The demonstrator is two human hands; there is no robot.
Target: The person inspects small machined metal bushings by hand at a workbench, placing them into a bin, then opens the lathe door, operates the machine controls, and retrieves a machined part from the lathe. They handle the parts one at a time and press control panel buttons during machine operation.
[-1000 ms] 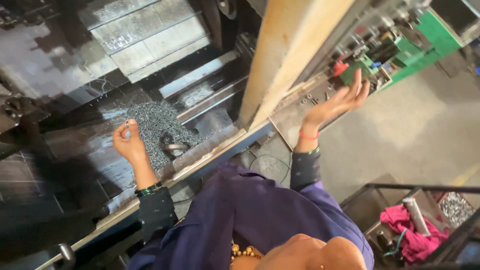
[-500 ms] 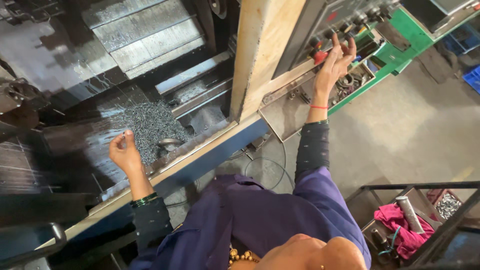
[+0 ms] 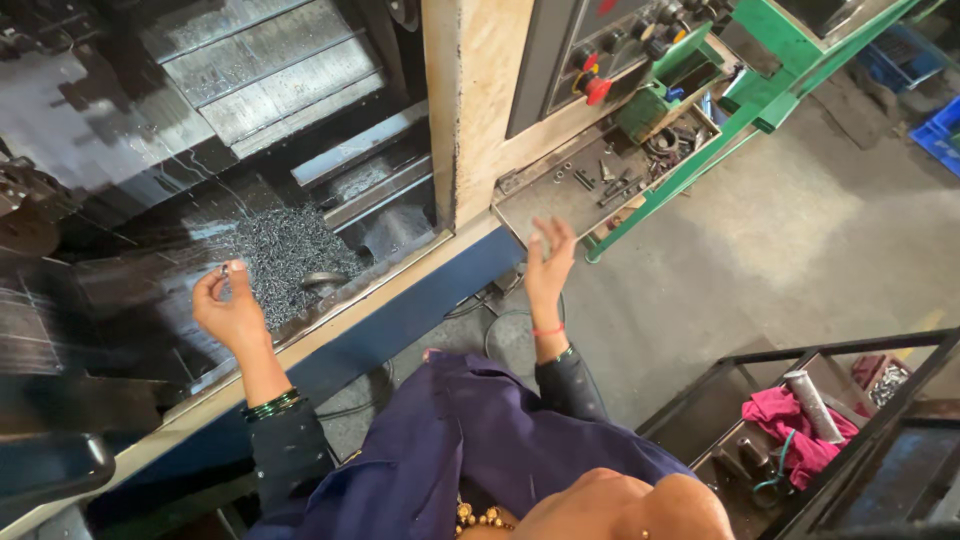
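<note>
My left hand (image 3: 228,308) is raised inside the machine's open bay, with thumb and fingertips pinched on a small dark metal part (image 3: 224,271). Just right of it lies a heap of grey metal chips (image 3: 285,258) on the dark machine bed. My right hand (image 3: 548,268) hangs in the air with fingers apart and nothing in it, just below the grey tool shelf (image 3: 560,197). Above that shelf is the control panel (image 3: 600,45) with a red push button (image 3: 597,90).
A beige machine column (image 3: 470,110) separates the bay from the panel. A green metal frame (image 3: 745,105) stands at the right on the concrete floor. A black rack (image 3: 830,420) at lower right holds a pink cloth (image 3: 790,420) and a grey cylinder (image 3: 812,403).
My right hand has come down from the control panel's buttons to below the tool shelf. My left hand stays raised with the small part, and the view has shifted.
</note>
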